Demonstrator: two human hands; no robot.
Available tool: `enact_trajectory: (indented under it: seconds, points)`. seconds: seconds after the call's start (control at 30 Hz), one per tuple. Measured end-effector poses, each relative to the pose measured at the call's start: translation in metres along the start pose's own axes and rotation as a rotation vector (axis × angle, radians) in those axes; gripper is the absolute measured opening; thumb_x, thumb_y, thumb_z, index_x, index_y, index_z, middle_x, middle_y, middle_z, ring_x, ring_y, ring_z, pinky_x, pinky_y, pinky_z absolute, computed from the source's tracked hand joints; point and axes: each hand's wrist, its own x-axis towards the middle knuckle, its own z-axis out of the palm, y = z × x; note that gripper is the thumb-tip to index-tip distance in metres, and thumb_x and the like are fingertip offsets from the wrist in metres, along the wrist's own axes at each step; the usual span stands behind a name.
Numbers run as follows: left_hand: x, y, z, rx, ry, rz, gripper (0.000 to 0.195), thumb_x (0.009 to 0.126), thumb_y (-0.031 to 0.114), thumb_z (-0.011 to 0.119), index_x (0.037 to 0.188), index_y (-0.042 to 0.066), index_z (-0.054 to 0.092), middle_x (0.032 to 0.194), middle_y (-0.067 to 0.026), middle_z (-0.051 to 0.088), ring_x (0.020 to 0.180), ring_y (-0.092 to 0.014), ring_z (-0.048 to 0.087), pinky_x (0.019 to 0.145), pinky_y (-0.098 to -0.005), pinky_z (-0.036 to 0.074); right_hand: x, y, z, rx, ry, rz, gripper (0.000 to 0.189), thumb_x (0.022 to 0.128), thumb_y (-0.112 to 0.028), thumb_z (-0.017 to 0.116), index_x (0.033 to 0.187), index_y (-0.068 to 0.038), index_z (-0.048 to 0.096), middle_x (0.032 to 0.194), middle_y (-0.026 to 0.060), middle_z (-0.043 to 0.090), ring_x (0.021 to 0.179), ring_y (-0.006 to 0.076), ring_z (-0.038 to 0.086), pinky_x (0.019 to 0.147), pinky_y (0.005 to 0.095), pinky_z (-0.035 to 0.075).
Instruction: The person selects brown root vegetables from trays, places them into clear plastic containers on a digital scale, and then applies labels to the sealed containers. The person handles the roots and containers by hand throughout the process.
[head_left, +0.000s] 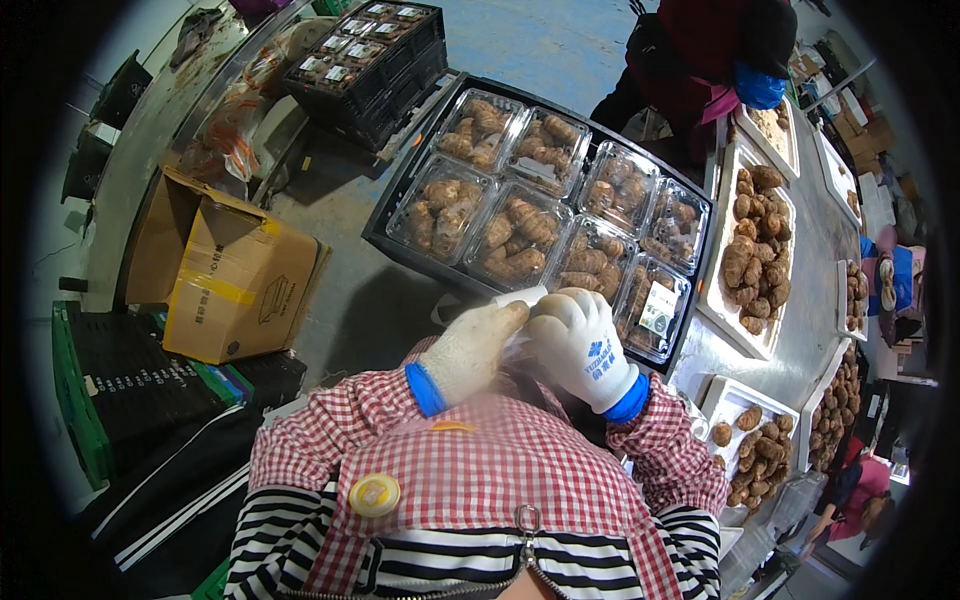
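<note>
My left hand (476, 349), in a white knitted glove with a blue cuff, pinches a strip of white label paper (523, 297) near the front rim of a black crate. Beside it my right hand (577, 341), gloved alike, has its fingers curled against the same paper; the fingertips are partly hidden. Clear plastic clamshell boxes (523, 232) of brown taro-like tubers fill the crate (439, 264) in two rows. One box at the crate's near right corner bears a white and green label (658, 307).
Styrofoam trays (712, 300) of tubers line the metal table on the right. A cardboard box (247, 277) stands on dark crates at left. More filled black crates (375, 97) are stacked at the top. A person in dark red (690, 67) is beyond the crate.
</note>
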Motion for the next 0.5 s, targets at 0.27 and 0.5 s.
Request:
enact_trajectory:
  seconds: [0.27, 0.5]
  points:
    - [-0.002, -0.049, 0.015, -1.206, 0.313, -0.498, 0.036, 0.111, 0.022, 0.043, 0.138, -0.001, 0.052, 0.128, -0.0163, 0.063, 0.122, -0.025, 0.062, 0.105, -0.0369, 0.052, -0.023, 0.008, -0.022, 0.616, 0.121, 0.043, 0.026, 0.076, 0.0, 0.077, 0.098, -0.008, 0.065, 0.102, 0.0102, 0.071, 0.099, 0.0273, 0.068, 0.098, 0.0458, 0.053]
    - [-0.012, -0.097, 0.033, -1.332, 0.285, -0.339, 0.039, 0.112, 0.023, 0.041, 0.144, 0.001, 0.045, 0.139, -0.0158, 0.057, 0.13, -0.027, 0.057, 0.113, -0.041, 0.047, -0.029, 0.127, -0.017, 1.025, -0.073, 1.113, 0.019, 0.099, -0.012, 0.07, 0.11, 0.0, 0.058, 0.096, 0.0065, 0.069, 0.083, 0.015, 0.067, 0.074, 0.0302, 0.059]
